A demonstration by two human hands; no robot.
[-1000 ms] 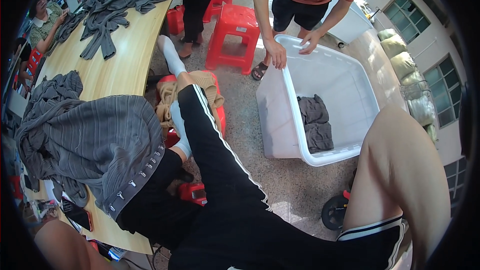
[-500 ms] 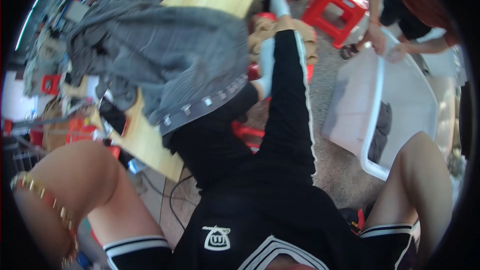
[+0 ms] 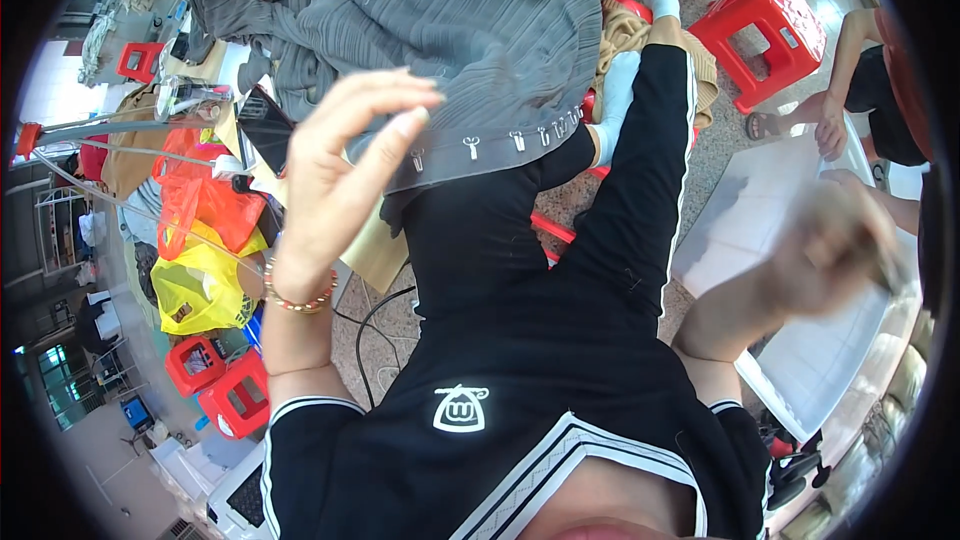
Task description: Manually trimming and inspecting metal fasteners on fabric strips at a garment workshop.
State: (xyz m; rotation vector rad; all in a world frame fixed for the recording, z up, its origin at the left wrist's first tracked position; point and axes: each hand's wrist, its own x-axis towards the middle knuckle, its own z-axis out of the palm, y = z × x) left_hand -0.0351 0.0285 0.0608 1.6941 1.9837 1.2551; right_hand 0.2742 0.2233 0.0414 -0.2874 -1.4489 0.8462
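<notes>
A grey pleated curtain (image 3: pixel 440 30) lies over the table and across my lap. Along its near edge runs a smooth band (image 3: pixel 490 153) with several silver metal hooks. My left hand (image 3: pixel 345 160) is raised just above the band's left end, thumb and fingers apart and holding nothing. On the right, my right hand (image 3: pixel 840 240) is over the white plastic bin (image 3: pixel 820 380) and smeared by motion. Something dark shows by its fingers, too blurred to name. The part of the bin behind that hand is hidden.
Another person's hand (image 3: pixel 830 130) is at the bin's far rim. A red stool (image 3: pixel 765 35) stands at the far right. Orange (image 3: pixel 205 200) and yellow (image 3: pixel 200 285) plastic bags are at left, above red stools (image 3: pixel 235 395). Black cables (image 3: pixel 365 340) hang by the wooden table (image 3: pixel 375 255).
Both my hands have come up into clear view, the left to the curtain band, the right over the bin. My view has shifted, and the dark cloth in the bin no longer shows.
</notes>
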